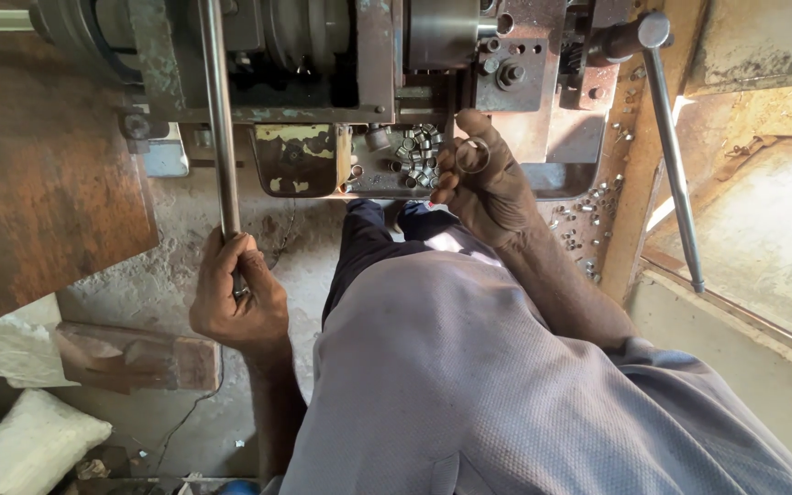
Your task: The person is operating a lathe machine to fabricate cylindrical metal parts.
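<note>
My left hand (236, 298) grips the lower end of a long steel lever bar (217, 119) that runs up to the old metal machine (323, 55). My right hand (478, 188) reaches up to the machine's tray (552, 179) and holds a thin metal ring (472, 156) between thumb and fingers. Just left of that hand lies a heap of several small shiny metal sleeves (419, 151). My grey shirt (506, 385) fills the lower middle of the view.
A second long steel lever (676, 174) with a round knob hangs at the right. More small metal pieces (588, 220) lie scattered on the rusty ledge. A rusty plate (38, 174) stands at left, with a wooden block (130, 357) and white sacks (29, 440) on the floor.
</note>
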